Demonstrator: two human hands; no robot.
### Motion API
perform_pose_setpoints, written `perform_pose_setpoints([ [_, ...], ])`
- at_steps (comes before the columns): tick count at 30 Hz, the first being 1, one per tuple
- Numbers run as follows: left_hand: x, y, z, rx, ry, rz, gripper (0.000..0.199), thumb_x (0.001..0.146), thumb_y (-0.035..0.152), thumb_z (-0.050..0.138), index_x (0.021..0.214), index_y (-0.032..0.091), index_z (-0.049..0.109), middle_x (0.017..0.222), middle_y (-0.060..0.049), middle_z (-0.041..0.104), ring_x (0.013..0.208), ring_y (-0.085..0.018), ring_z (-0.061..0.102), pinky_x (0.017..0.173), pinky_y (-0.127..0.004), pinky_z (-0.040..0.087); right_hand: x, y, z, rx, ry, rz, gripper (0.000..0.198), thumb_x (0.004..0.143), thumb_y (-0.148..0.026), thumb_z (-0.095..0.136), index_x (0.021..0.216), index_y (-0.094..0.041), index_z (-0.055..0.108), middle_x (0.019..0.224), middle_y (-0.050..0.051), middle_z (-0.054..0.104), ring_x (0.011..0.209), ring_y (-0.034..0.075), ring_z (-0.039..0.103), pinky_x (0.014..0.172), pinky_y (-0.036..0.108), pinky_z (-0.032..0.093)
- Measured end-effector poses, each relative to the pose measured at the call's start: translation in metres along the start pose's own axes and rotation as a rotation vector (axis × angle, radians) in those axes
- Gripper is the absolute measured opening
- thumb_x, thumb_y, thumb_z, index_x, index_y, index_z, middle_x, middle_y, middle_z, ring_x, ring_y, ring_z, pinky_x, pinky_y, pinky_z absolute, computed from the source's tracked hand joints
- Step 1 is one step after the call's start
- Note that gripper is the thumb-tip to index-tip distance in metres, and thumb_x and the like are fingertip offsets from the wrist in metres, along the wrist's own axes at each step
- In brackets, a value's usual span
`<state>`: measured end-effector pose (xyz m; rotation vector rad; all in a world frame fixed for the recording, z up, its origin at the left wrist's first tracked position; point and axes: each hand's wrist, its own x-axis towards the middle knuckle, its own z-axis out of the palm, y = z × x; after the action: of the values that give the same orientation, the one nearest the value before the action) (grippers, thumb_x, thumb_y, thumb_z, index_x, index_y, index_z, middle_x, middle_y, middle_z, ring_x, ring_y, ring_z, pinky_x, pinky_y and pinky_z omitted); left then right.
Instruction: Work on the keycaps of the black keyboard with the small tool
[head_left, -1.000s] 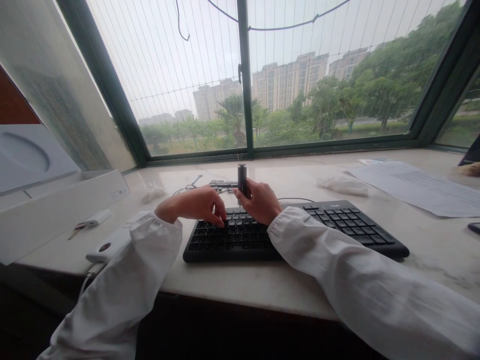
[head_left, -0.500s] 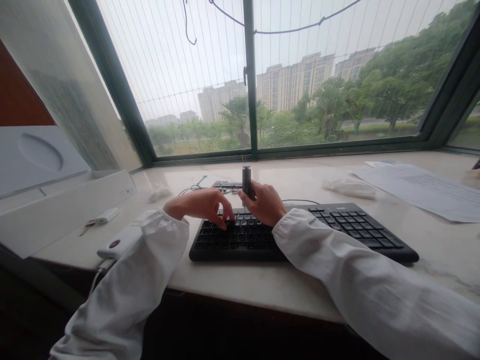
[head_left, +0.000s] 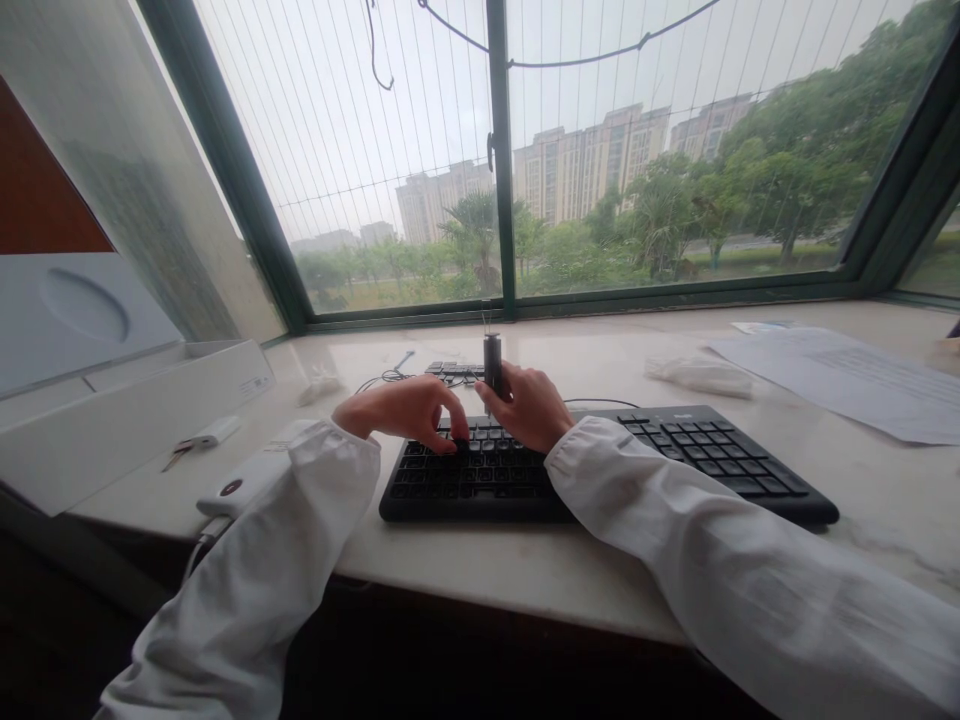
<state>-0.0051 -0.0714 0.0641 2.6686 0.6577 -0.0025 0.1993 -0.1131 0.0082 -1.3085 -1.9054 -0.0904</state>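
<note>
A black keyboard (head_left: 750,488) lies along the front of the white counter. Many of its keycaps are off in the left and middle part, while the number pad at the right has its caps on. My left hand (head_left: 409,410) is over the left part, thumb and index finger pinching a small black keycap (head_left: 460,445) just at the key sockets. Beside it, my right hand (head_left: 534,405) grips an upright black keycap puller (head_left: 492,362), with thin wire loops sticking up from its top. The puller's lower end is partly hidden by my fingers.
Loose keycaps (head_left: 450,372) and a thin cable (head_left: 390,376) lie behind my hands. A white power bank (head_left: 244,485), a small white item with a key (head_left: 210,432) and a white box (head_left: 135,430) are left. Crumpled plastic (head_left: 697,377) and printed paper (head_left: 840,380) lie right.
My left thumb and index finger have closed together on the keycap, which now shows between their tips. My right hand and the puller have hardly moved.
</note>
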Motion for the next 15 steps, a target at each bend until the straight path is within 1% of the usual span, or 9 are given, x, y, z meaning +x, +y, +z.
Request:
perform_pose_setpoints([
  [3, 0.0001, -0.005, 0.0009, 0.01, 0.065, -0.025, 0.019, 0.074, 0.023, 0.07, 0.092, 0.022, 0.077, 0.076, 0.0, 0.073, 0.055, -0.008, 0.06, 0.052, -0.016, 0.045, 0.0001, 0.0003, 0.0007, -0.003, -0.006, 0.003, 0.026, 0.091, -0.044, 0.048, 0.085, -0.021, 0.058, 0.066, 0.001, 0.062, 0.056, 0.015, 0.053, 0.055, 0.027, 0.029],
  [7, 0.0002, -0.0094, 0.0006, 0.011, 0.085, -0.025, 0.019, 0.076, 0.031, 0.07, 0.091, 0.022, 0.077, 0.064, 0.0, 0.069, 0.051, -0.008, 0.059, 0.05, -0.015, 0.043, 0.0005, 0.0003, 0.001, -0.006, 0.002, 0.003, 0.026, 0.091, -0.044, 0.048, 0.085, -0.021, 0.058, 0.066, 0.001, 0.062, 0.056, 0.015, 0.053, 0.056, 0.027, 0.029],
  [9, 0.0009, -0.0085, 0.0004, 0.041, 0.113, 0.009, 0.018, 0.078, 0.032, 0.069, 0.091, 0.022, 0.077, 0.065, 0.0, 0.069, 0.051, -0.007, 0.059, 0.05, -0.015, 0.043, 0.0007, 0.0002, 0.0009, -0.005, 0.009, 0.003, 0.026, 0.091, -0.043, 0.048, 0.084, -0.021, 0.058, 0.066, 0.001, 0.062, 0.056, 0.014, 0.052, 0.055, 0.027, 0.029],
  [13, 0.0038, -0.0042, 0.0024, 0.111, 0.197, 0.146, 0.016, 0.081, 0.031, 0.068, 0.091, 0.023, 0.077, 0.076, -0.002, 0.072, 0.054, -0.007, 0.056, 0.053, -0.016, 0.044, 0.0011, 0.0004, 0.0007, -0.001, 0.02, 0.005, 0.026, 0.091, -0.043, 0.048, 0.082, -0.021, 0.056, 0.065, 0.0, 0.061, 0.054, 0.013, 0.05, 0.054, 0.026, 0.028],
  [15, 0.0052, -0.0044, 0.0047, 0.12, 0.211, 0.19, 0.017, 0.082, 0.033, 0.069, 0.091, 0.023, 0.078, 0.076, -0.002, 0.072, 0.053, -0.006, 0.054, 0.052, -0.016, 0.042, 0.0012, 0.0008, 0.0007, -0.002, 0.021, 0.008, 0.026, 0.091, -0.044, 0.048, 0.082, -0.021, 0.056, 0.064, 0.0, 0.06, 0.054, 0.013, 0.049, 0.054, 0.026, 0.028],
])
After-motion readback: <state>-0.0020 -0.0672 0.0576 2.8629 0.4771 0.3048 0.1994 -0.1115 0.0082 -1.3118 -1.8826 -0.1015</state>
